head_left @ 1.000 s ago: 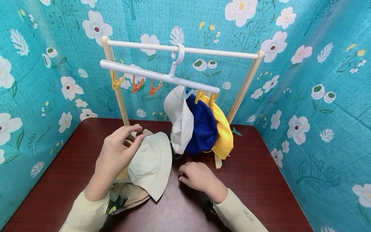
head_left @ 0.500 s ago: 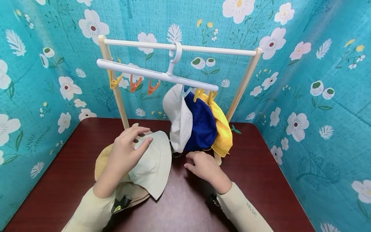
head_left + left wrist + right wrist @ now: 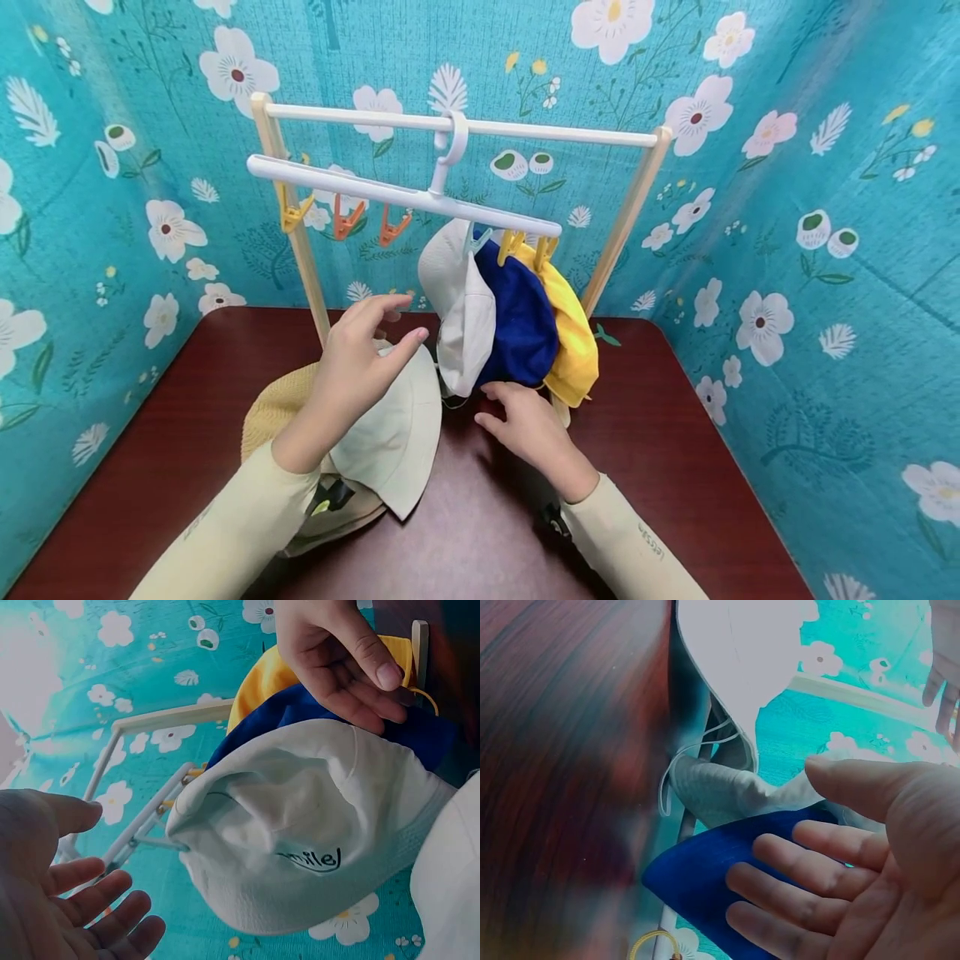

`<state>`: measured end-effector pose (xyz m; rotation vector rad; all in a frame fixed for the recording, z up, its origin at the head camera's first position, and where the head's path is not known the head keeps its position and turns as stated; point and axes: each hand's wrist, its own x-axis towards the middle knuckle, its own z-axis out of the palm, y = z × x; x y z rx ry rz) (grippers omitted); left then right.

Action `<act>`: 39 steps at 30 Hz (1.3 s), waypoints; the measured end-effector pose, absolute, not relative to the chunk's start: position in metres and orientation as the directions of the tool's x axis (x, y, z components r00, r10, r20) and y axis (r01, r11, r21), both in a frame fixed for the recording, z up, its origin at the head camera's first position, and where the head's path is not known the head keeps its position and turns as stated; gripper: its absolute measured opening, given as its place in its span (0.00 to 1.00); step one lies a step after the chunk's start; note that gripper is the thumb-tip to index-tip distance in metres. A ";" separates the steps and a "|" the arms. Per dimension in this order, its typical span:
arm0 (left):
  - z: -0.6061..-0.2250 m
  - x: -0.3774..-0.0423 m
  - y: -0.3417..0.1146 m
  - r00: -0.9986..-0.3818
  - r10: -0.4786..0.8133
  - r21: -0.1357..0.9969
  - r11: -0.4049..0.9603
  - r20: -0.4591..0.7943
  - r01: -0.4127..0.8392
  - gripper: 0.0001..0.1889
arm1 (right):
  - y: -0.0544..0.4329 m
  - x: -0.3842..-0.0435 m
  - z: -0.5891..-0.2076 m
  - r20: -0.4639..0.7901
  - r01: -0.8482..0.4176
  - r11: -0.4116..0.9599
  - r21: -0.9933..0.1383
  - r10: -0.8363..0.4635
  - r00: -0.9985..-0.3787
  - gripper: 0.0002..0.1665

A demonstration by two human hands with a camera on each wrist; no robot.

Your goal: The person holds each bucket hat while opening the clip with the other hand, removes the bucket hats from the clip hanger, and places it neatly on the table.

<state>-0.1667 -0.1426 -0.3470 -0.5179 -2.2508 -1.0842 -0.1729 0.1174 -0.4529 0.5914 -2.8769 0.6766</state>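
Observation:
White, blue and yellow hats hang side by side from clips on a white hanger [image 3: 405,198]. My left hand [image 3: 360,367] is raised over a pale bucket hat [image 3: 408,433], thumb and fingers spread apart, holding nothing. It is left of the white hat [image 3: 467,333], whose black lettering shows in the left wrist view. Low in front of the blue hat [image 3: 521,325] is my right hand [image 3: 528,429]. Its loosely extended fingers overlap the blue fabric in the right wrist view [image 3: 802,892]. The yellow hat [image 3: 576,337] is at the far right, partly behind the blue one.
The hanger hooks over a wooden rack's top rail [image 3: 555,131]. On its left side hang a yellow clip [image 3: 291,215] and orange clips [image 3: 347,223]. Under the pale bucket hat lie a yellow woven hat [image 3: 273,408] and a tan hat [image 3: 341,525] on the dark red table [image 3: 645,500].
My left hand has moved right and a little up, toward the white hat. The right hand has shifted slightly right and forward, its fingers less curled. The hats stay hanging.

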 end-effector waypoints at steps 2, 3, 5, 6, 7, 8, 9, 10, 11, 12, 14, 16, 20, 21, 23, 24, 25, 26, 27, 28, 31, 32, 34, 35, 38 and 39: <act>-0.344 -0.173 -0.138 -0.760 0.080 0.590 0.580 0.645 0.562 0.21 | 0.117 -0.173 -0.454 0.215 -0.396 0.820 -0.413 -0.335 -0.917 0.26; -0.342 -0.176 -0.135 -0.764 0.072 0.599 0.575 0.641 0.557 0.21 | 0.117 -0.173 -0.455 0.218 -0.394 0.820 -0.416 -0.331 -0.918 0.26; -0.339 -0.182 -0.130 -0.771 0.058 0.610 0.574 0.634 0.546 0.22 | 0.117 -0.173 -0.455 0.224 -0.391 0.816 -0.425 -0.324 -0.919 0.27; -0.337 -0.184 -0.127 -0.771 0.055 0.613 0.571 0.635 0.546 0.22 | 0.117 -0.173 -0.456 0.230 -0.392 0.816 -0.426 -0.321 -0.919 0.27; -0.335 -0.187 -0.125 -0.770 0.053 0.613 0.572 0.636 0.546 0.22 | 0.116 -0.173 -0.456 0.229 -0.385 0.817 -0.429 -0.314 -0.921 0.27; -0.333 -0.190 -0.122 -0.768 0.051 0.613 0.570 0.639 0.547 0.22 | 0.116 -0.173 -0.456 0.230 -0.382 0.817 -0.432 -0.309 -0.923 0.28; -0.331 -0.192 -0.120 -0.765 0.050 0.611 0.569 0.642 0.550 0.23 | 0.116 -0.173 -0.457 0.230 -0.378 0.817 -0.435 -0.305 -0.924 0.28; -0.329 -0.195 -0.117 -0.762 0.048 0.608 0.571 0.645 0.551 0.23 | 0.115 -0.173 -0.457 0.228 -0.374 0.817 -0.438 -0.301 -0.926 0.28; -0.327 -0.197 -0.114 -0.761 0.046 0.605 0.577 0.647 0.549 0.23 | 0.115 -0.173 -0.457 0.225 -0.371 0.818 -0.439 -0.300 -0.927 0.28; -0.325 -0.199 -0.111 -0.760 0.043 0.603 0.581 0.648 0.547 0.23 | 0.115 -0.174 -0.458 0.221 -0.368 0.820 -0.439 -0.298 -0.929 0.28; -0.321 -0.205 -0.105 -0.758 0.035 0.597 0.594 0.651 0.540 0.24 | 0.114 -0.174 -0.458 0.220 -0.370 0.818 -0.441 -0.301 -0.928 0.28; -0.318 -0.210 -0.098 -0.762 0.026 0.596 0.606 0.647 0.527 0.25 | 0.113 -0.174 -0.459 0.218 -0.367 0.820 -0.438 -0.299 -0.929 0.29; -0.315 -0.222 -0.087 -0.774 0.008 0.607 0.616 0.633 0.503 0.26 | 0.113 -0.175 -0.460 0.215 -0.352 0.824 -0.444 -0.283 -0.935 0.29; -0.314 -0.224 -0.084 -0.776 0.000 0.611 0.617 0.631 0.496 0.27 | 0.113 -0.174 -0.460 0.215 -0.349 0.824 -0.446 -0.280 -0.936 0.29; -0.313 -0.229 -0.080 -0.779 -0.021 0.618 0.623 0.626 0.480 0.28 | 0.112 -0.174 -0.460 0.218 -0.348 0.824 -0.448 -0.278 -0.936 0.29; -0.313 -0.231 -0.079 -0.780 -0.032 0.621 0.625 0.625 0.472 0.29 | 0.112 -0.174 -0.460 0.220 -0.350 0.823 -0.447 -0.278 -0.935 0.29; -0.312 -0.234 -0.077 -0.781 -0.043 0.625 0.628 0.623 0.464 0.30 | 0.112 -0.174 -0.460 0.219 -0.350 0.823 -0.447 -0.278 -0.935 0.29; -0.312 -0.236 -0.075 -0.780 -0.053 0.628 0.628 0.623 0.459 0.30 | 0.111 -0.174 -0.460 0.222 -0.353 0.824 -0.444 -0.280 -0.934 0.29; -0.311 -0.238 -0.074 -0.780 -0.062 0.631 0.629 0.622 0.453 0.30 | 0.111 -0.174 -0.460 0.226 -0.356 0.824 -0.441 -0.283 -0.932 0.29; -0.311 -0.241 -0.073 -0.782 -0.070 0.636 0.628 0.620 0.448 0.30 | 0.110 -0.174 -0.460 0.225 -0.356 0.824 -0.442 -0.282 -0.933 0.29; -0.311 -0.247 -0.070 -0.785 -0.083 0.644 0.626 0.614 0.438 0.30 | 0.109 -0.175 -0.461 0.232 -0.362 0.825 -0.434 -0.286 -0.930 0.29; -0.311 -0.248 -0.069 -0.785 -0.086 0.647 0.624 0.614 0.437 0.30 | 0.109 -0.175 -0.461 0.233 -0.363 0.825 -0.433 -0.287 -0.929 0.29; -0.311 -0.251 -0.067 -0.790 -0.090 0.652 0.624 0.607 0.431 0.30 | 0.109 -0.175 -0.462 0.234 -0.363 0.824 -0.435 -0.285 -0.929 0.29; -0.311 -0.253 -0.066 -0.790 -0.091 0.653 0.625 0.606 0.429 0.29 | 0.109 -0.175 -0.463 0.234 -0.362 0.825 -0.434 -0.285 -0.930 0.29; -0.313 -0.257 -0.062 -0.790 -0.094 0.650 0.631 0.606 0.423 0.30 | 0.111 -0.175 -0.464 0.238 -0.359 0.826 -0.434 -0.280 -0.930 0.29; -0.313 -0.259 -0.061 -0.788 -0.095 0.648 0.633 0.609 0.425 0.29 | 0.111 -0.175 -0.465 0.241 -0.358 0.828 -0.432 -0.277 -0.930 0.29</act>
